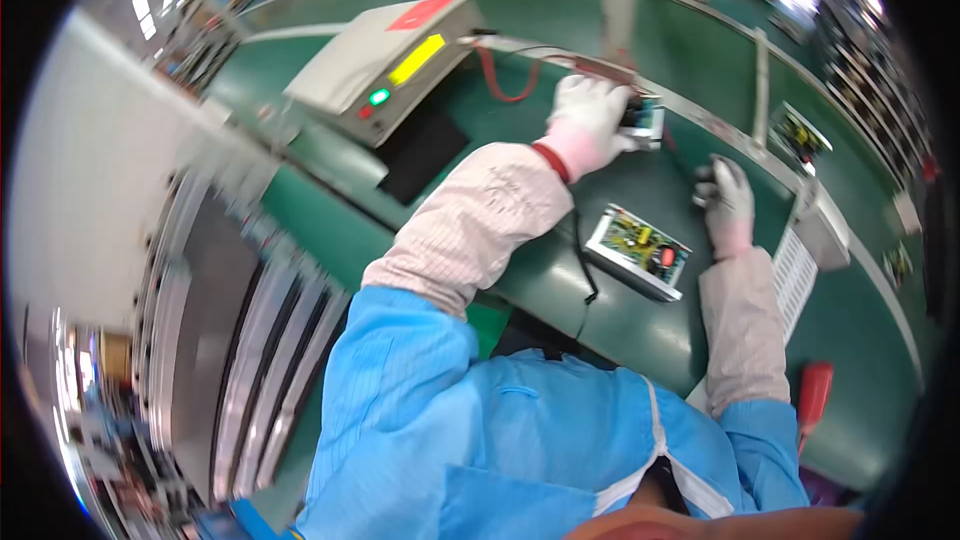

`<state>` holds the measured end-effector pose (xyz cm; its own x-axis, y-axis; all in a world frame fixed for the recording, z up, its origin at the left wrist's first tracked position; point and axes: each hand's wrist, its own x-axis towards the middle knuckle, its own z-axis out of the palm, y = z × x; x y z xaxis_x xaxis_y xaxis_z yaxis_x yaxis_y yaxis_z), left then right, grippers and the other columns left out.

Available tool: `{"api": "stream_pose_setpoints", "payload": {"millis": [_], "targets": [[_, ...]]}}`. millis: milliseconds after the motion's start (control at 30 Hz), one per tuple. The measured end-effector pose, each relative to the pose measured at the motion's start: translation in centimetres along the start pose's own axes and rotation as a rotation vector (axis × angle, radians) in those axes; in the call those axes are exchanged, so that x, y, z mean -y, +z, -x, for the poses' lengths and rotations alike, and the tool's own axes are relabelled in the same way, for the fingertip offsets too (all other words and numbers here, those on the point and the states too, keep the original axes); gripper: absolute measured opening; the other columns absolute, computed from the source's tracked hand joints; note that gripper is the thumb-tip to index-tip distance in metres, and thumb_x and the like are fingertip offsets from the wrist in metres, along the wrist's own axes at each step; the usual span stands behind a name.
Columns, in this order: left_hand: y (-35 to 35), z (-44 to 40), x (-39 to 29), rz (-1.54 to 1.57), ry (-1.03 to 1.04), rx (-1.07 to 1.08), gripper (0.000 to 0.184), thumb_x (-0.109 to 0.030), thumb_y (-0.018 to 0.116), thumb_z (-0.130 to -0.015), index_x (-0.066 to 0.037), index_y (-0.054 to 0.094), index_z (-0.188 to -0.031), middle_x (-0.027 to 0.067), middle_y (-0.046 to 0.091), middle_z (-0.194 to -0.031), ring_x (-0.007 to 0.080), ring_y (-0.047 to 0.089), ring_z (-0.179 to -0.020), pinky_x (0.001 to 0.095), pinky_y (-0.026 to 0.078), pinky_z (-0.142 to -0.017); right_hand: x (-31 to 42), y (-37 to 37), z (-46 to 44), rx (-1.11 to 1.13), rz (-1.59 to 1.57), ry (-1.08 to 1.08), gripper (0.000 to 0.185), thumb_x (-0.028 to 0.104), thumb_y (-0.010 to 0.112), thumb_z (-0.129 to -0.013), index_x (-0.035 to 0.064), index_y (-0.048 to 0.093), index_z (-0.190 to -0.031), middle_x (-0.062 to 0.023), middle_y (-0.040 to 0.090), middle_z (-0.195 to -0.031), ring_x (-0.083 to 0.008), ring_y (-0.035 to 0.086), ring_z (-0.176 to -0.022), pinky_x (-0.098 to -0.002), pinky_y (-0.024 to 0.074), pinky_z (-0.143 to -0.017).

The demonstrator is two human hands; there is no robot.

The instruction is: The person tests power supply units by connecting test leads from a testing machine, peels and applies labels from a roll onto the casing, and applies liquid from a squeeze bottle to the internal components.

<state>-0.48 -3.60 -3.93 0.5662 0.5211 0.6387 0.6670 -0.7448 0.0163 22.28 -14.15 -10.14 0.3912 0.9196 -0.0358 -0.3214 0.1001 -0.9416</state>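
The left hand (590, 120), gloved in white, is pinching the left end of the far circuit board (648, 125), its thumb showing at the near edge; its covered fingertips are leaving the exact contact unclear. The right hand (728, 205), also gloved, is hovering with its fingers loosely curling; blur is hiding whether anything thin is sitting between them, and no held thing is showing. The near circuit board (640, 250) is lying flat on the green table (640, 330), apart from both hands: just to the left of the right hand, which is nearer, and bodyward of the left. Its long axis is slanting from upper left to lower right, one short end pointing below the right hand. A black cable (582, 262) is running just beside its left end. Farther out, a grey box (340, 65) with a glowing yellow display is standing at left, a red wire (492, 78) looping near it and a black mat (425, 158) lying in front. At right, a printed sheet (794, 280) is lying beyond the right forearm.
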Motion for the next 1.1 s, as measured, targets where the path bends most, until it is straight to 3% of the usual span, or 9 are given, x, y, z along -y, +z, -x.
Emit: {"api": "stream_pose_setpoints", "payload": {"millis": [67,233,400,500,567,633,667,800,1100], "targets": [[-4.9,0.4,-0.3,0.002,-0.094,-0.059,0.05,-0.04,0.076,-0.062,-0.011,0.06,-0.1,0.0108,0.063,-0.094,0.0292,0.058,-0.09,0.0407,0.035,-0.092,-0.2,-0.7,-0.3,0.055,-0.037,-0.033,0.031,0.022,0.058,-0.093,0.0033,0.053,-0.117,-0.0078,0.059,-0.088,-0.0084,0.05,-0.059,-0.0198,0.0409,-0.052],[-19.5,0.2,-1.1,-0.126,-0.04,-0.214,0.047,-0.038,0.079,-0.06,-0.009,0.064,-0.094,0.0107,0.066,-0.083,0.0307,0.061,-0.077,0.0416,0.044,-0.077,-1.2,-2.7,-1.8,0.106,-0.123,-0.008,0.027,0.023,0.057,-0.094,0.0041,0.056,-0.113,-0.0061,0.059,-0.088,-0.007,0.05,-0.06,-0.0187,0.0396,-0.052],[-34.2,5.6,0.1,-0.347,-0.146,-0.075,0.055,-0.028,0.08,-0.06,-0.007,0.064,-0.108,0.0119,0.069,-0.091,0.0291,0.065,-0.073,0.0359,0.051,-0.066,-1.9,-2.0,-2.7,0.117,-0.144,-0.007,0.025,0.024,0.057,-0.094,0.0049,0.058,-0.111,-0.0049,0.059,-0.088,-0.0065,0.049,-0.06,-0.0183,0.0388,-0.052],[-39.5,10.0,3.2,-0.518,-0.367,0.006,0.054,-0.034,0.076,-0.063,-0.007,0.064,-0.108,0.0099,0.069,-0.095,0.029,0.065,-0.078,0.0373,0.049,-0.073,-1.7,-2.4,-2.4,0.096,-0.113,-0.012,0.024,0.024,0.057,-0.094,0.0053,0.059,-0.109,-0.0044,0.059,-0.088,-0.0063,0.049,-0.06,-0.0181,0.0384,-0.052],[-41.6,12.7,6.3,-0.577,-0.482,0.058,0.054,-0.037,0.075,-0.065,-0.008,0.064,-0.109,0.0092,0.069,-0.096,0.0286,0.065,-0.082,0.0384,0.047,-0.078,-1.3,-2.0,-2.0,0.103,-0.089,-0.01,0.024,0.024,0.057,-0.094,0.0051,0.059,-0.11,-0.0042,0.059,-0.087,-0.0062,0.049,-0.06,-0.0179,0.0383,-0.052],[-42.3,14.9,10.0,-0.761,-0.726,0.263,0.053,-0.041,0.071,-0.07,-0.01,0.062,-0.112,0.007,0.069,-0.101,0.0273,0.064,-0.094,0.0422,0.039,-0.09,-1.1,-1.6,-1.6,0.109,-0.07,-0.013,0.025,0.024,0.057,-0.094,0.0049,0.058,-0.11,-0.0039,0.058,-0.087,-0.0061,0.049,-0.06,-0.0176,0.0382,-0.052],[-42.2,15.4,11.2,-0.763,-0.717,0.263,0.053,-0.041,0.071,-0.07,-0.01,0.062,-0.112,0.007,0.069,-0.101,0.0273,0.064,-0.094,0.0422,0.039,-0.09,-1.1,-1.4,-1.4,0.104,-0.077,-0.015,0.025,0.024,0.057,-0.094,0.0049,0.058,-0.11,-0.0039,0.058,-0.087,-0.0061,0.049,-0.06,-0.0176,0.0382,-0.052],[-40.9,17.2,15.1,-0.912,-1.029,0.528,0.059,-0.038,0.071,-0.072,-0.011,0.057,-0.123,0.0101,0.067,-0.11,0.0304,0.062,-0.101,0.0411,0.039,-0.093,-0.6,-1.1,-1.1,0.106,-0.037,-0.013,0.024,0.024,0.058,-0.093,0.0041,0.059,-0.107,-0.0045,0.058,-0.083,-0.0072,0.049,-0.058,-0.0187,0.0383,-0.05],[-41.1,17.6,19.0,-0.881,-1.281,0.821,0.06,-0.04,0.068,-0.076,-0.013,0.054,-0.127,0.0053,0.062,-0.122,0.0291,0.057,-0.112,0.049,0.033,-0.097,-0.9,-1.4,-1.3,0.121,-0.028,-0.02,0.024,0.023,0.057,-0.094,0.0031,0.058,-0.108,-0.0056,0.058,-0.084,-0.0078,0.049,-0.058,-0.0189,0.0378,-0.049]]}}
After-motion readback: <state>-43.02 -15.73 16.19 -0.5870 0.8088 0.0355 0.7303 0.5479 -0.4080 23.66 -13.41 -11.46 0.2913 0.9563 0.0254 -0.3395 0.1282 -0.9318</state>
